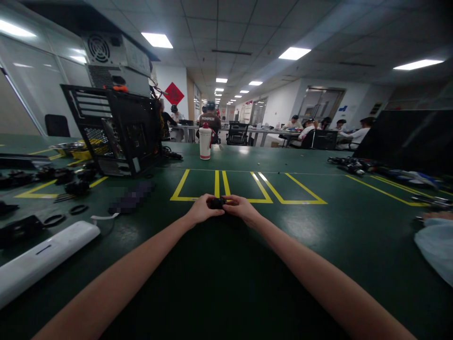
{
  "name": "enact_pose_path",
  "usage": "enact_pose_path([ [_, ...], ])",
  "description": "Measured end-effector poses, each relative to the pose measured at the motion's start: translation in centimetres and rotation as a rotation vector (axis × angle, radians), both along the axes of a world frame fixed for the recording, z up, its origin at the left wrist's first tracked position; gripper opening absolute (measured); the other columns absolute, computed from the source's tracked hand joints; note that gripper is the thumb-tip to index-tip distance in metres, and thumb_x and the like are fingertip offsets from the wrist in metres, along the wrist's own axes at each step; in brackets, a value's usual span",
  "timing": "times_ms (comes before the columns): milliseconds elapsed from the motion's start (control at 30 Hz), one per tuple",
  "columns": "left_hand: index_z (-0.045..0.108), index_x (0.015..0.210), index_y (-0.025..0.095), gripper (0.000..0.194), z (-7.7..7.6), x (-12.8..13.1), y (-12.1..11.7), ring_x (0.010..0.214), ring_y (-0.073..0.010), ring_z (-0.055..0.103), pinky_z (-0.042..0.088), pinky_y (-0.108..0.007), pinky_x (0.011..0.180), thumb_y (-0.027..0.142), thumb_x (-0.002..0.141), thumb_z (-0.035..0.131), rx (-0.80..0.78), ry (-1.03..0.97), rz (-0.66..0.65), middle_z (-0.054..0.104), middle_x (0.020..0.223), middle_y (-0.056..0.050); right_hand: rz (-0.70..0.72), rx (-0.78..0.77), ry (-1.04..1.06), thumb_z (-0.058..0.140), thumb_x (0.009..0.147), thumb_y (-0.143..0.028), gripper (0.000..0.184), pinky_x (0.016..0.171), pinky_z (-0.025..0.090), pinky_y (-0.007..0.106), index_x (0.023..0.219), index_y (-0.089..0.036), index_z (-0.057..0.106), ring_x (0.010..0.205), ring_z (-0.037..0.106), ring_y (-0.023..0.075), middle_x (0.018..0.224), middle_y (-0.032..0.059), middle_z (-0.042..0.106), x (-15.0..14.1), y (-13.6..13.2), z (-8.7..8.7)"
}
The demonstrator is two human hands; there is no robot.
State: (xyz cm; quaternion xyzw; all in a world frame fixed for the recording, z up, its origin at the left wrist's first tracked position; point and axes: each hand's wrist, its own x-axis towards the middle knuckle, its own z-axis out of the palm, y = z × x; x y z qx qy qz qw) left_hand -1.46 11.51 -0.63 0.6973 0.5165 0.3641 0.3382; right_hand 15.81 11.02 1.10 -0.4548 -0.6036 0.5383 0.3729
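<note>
Both my arms reach forward over a dark green table [300, 245]. Between the hands is a small black object [217, 203], too small and dark for me to make out its kind. My left hand [204, 208] is closed round its left side, thumb toward me. The fingers of my right hand [239, 208] pinch it from the right. Just beyond the hands, yellow tape outlines [247, 200] mark the tabletop. The fingers partly hide the object.
A white and red cup [205, 141] stands farther back. Left are an open black computer case [120, 132], several black parts [76, 186] and a long white device [49, 255]. Cables and tools [354, 165] lie right, near another person's pale sleeve [437, 243]. People sit beyond.
</note>
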Motion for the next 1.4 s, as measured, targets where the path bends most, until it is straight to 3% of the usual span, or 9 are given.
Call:
enact_pose_path([
  [167, 0.047, 0.118, 0.016, 0.071, 0.0, 0.4, 0.3, 0.091, -0.0233, 0.056, 0.044, -0.035, 0.078, 0.043, 0.057, 0.072, 0.186, 0.154, 0.001, 0.054, 0.107, -0.011, -0.022, 0.042, 0.029, 0.062, 0.067, -0.015, 0.041, 0.076, 0.048, 0.031, 0.107, -0.018, 0.054, 0.077, 0.06, 0.0134, 0.095, 0.0059, 0.063, 0.5, 0.3, -0.9],
  [333, 0.044, 0.122, 0.02, 0.07, 0.1, 0.6, 0.2, 0.087, -0.0219, 0.057, 0.045, -0.035, 0.075, 0.044, 0.061, 0.069, 0.197, 0.183, -0.028, 0.055, 0.106, -0.009, -0.043, 0.136, 0.025, 0.064, 0.065, -0.019, 0.041, 0.085, 0.044, 0.035, 0.105, -0.018, 0.057, 0.088, 0.059, 0.0161, 0.105, 0.0063, 0.061, 1.0, 0.1, -1.3],
  [600, 0.042, 0.123, 0.022, 0.073, -0.6, 0.8, -0.7, 0.093, -0.0214, 0.056, 0.043, -0.036, 0.084, 0.039, 0.059, 0.072, 0.148, 0.01, -0.102, 0.057, 0.107, -0.007, -0.063, 0.15, 0.101, 0.063, 0.065, -0.023, 0.042, 0.088, 0.043, 0.037, 0.105, -0.015, 0.058, 0.091, 0.059, 0.0182, 0.105, 0.0081, 0.062, 1.2, -1.3, -1.8],
  [933, 0.041, 0.124, 0.023, 0.068, -0.3, 1.1, -0.3, 0.08, -0.0163, 0.05, 0.044, -0.033, 0.076, 0.033, 0.063, 0.068, 0.239, 0.165, -0.149, 0.04, 0.087, -0.001, -0.063, 0.231, 0.074, 0.062, 0.065, -0.018, 0.043, 0.083, 0.046, 0.035, 0.107, -0.017, 0.055, 0.086, 0.06, 0.0162, 0.106, 0.0076, 0.061, 1.1, -1.2, -2.4],
  [1200, 0.036, 0.127, 0.027, 0.068, 0.4, 1.3, -1.6, 0.091, -0.02, 0.042, 0.037, -0.037, 0.085, 0.028, 0.065, 0.065, 0.436, 0.266, -0.077, 0.04, 0.094, -0.002, -0.063, 0.377, 0.075, 0.06, 0.064, -0.013, 0.045, 0.087, 0.043, 0.035, 0.108, -0.021, 0.055, 0.094, 0.057, 0.017, 0.107, 0.0047, 0.06, 0.9, -0.8, -2.7],
  [1400, 0.036, 0.127, 0.026, 0.065, 0.4, 1.4, -2.2, 0.09, -0.0206, 0.044, 0.037, -0.035, 0.082, 0.028, 0.068, 0.064, 0.542, 0.325, -0.029, 0.045, 0.098, -0.004, -0.058, 0.391, 0.114, 0.06, 0.063, -0.013, 0.045, 0.091, 0.041, 0.034, 0.108, -0.02, 0.056, 0.099, 0.056, 0.0166, 0.108, 0.004, 0.059, 0.7, -0.8, -2.6],
])
